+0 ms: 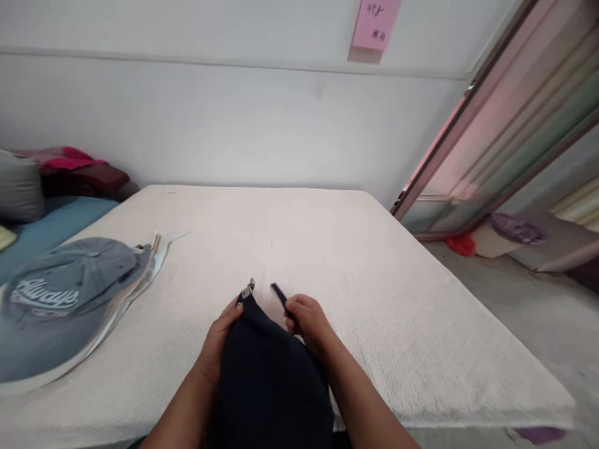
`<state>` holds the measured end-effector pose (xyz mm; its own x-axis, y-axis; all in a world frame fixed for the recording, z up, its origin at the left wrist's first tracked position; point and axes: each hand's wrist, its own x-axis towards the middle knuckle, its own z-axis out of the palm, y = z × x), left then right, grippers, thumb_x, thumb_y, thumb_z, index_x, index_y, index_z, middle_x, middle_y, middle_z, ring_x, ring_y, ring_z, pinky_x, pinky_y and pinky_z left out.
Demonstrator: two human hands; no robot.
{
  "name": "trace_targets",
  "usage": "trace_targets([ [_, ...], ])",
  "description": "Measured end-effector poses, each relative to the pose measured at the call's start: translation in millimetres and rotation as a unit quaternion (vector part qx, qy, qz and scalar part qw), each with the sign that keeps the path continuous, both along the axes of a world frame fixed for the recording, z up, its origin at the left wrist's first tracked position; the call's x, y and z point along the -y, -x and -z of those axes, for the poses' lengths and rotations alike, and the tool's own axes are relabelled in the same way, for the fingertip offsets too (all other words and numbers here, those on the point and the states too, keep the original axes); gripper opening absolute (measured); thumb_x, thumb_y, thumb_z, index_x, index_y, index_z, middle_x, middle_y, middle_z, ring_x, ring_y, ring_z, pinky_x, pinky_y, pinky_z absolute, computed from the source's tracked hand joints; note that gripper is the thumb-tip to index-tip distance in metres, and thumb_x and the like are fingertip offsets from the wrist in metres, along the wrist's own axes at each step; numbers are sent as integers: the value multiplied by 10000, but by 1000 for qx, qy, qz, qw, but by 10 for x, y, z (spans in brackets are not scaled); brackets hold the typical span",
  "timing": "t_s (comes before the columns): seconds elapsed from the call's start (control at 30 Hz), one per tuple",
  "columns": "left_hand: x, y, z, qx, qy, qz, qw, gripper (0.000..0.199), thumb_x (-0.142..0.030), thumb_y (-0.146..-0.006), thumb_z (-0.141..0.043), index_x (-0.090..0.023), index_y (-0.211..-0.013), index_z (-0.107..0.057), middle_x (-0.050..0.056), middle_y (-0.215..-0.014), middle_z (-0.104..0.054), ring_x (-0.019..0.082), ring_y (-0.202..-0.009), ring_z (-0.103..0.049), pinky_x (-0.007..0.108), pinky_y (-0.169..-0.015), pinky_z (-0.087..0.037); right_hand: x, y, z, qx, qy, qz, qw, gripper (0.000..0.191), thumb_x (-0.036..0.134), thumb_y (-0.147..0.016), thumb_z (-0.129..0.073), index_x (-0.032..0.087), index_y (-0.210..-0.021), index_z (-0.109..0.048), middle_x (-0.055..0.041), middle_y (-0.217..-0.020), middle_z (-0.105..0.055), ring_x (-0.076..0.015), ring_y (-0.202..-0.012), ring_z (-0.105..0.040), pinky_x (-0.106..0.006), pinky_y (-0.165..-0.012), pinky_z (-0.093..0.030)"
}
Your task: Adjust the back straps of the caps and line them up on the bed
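Observation:
A dark navy cap (276,380) hangs at the near edge of the table, between my two forearms. My left hand (219,333) is closed on the cap's left side, its thumb just below a small metal buckle (248,290) at the tip. Between the fingers of my right hand (306,318) is the cap's dark strap (279,293), its free end pointing up and left. Strap end and buckle are apart, with a short gap between them. Most of the cap's lower part runs out of the bottom of the view.
A grey cap with white lettering (88,299) lies at the left on a clear plastic bag. A white textured cloth covers the table (374,280). Behind stands a white wall with a pink note (374,25). A bin (496,240) stands on the floor at right.

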<state>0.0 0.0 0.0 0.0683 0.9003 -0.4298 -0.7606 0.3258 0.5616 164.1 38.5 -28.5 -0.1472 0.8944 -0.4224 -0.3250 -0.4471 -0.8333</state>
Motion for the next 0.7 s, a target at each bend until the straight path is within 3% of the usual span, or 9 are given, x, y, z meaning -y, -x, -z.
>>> trace_targets([
  [0.1,-48,94,33,42,48,-14,998,202,-178,-695,-700,-232,-889,-689,-11,-704,-716,165,-615,-666,285,-683,-534,-73,-69,16,-40,10,71,997,102,215,-736,-505,180,-641,-493,6,-569,-542,-99,-495,-508,-229,-504,-421],
  [0.2,-106,205,102,65,84,30,994,132,-304,-770,-624,-201,-812,-694,39,-696,-722,233,-728,-689,349,-742,-536,-78,-120,6,-61,39,94,993,86,223,-751,-518,167,-686,-525,-34,-654,-595,-122,-594,-576,-251,-598,-470],
  [0.33,-163,335,168,74,84,56,992,285,-398,-820,-520,-184,-726,-683,66,-656,-714,281,-822,-687,408,-799,-523,62,-126,-12,-61,59,-43,996,207,326,-786,-594,142,-693,-607,-59,-663,-630,-147,-618,-592,-265,-611,-471],
  [0.43,-178,371,178,81,70,44,993,246,-371,-820,-524,-194,-752,-680,47,-645,-710,278,-866,-681,403,-836,-513,191,-126,-27,-111,76,-161,978,331,456,-808,-588,144,-881,-670,-71,-798,-680,-162,-743,-630,-282,-723,-481],
  [0.53,-180,356,165,77,61,46,994,229,-362,-817,-535,-203,-719,-668,35,-643,-707,280,-897,-674,396,-851,-509,246,-135,-41,-179,143,-204,952,420,485,-806,-582,125,-1007,-664,-96,-888,-694,-177,-815,-649,-316,-818,-473],
  [0.6,-186,331,153,63,71,55,994,250,-366,-827,-521,-189,-740,-674,44,-664,-716,280,-896,-676,394,-850,-510,231,-139,-51,-214,107,-183,953,354,385,-775,-648,120,-1010,-661,-90,-896,-696,-169,-781,-652,-306,-796,-480],
  [0.7,-201,286,143,48,97,59,992,268,-360,-842,-510,-157,-837,-684,55,-707,-729,261,-867,-686,385,-851,-510,156,-150,-66,-230,33,-72,970,265,264,-726,-696,150,-963,-662,-55,-857,-702,-155,-710,-648,-280,-716,-496],
])
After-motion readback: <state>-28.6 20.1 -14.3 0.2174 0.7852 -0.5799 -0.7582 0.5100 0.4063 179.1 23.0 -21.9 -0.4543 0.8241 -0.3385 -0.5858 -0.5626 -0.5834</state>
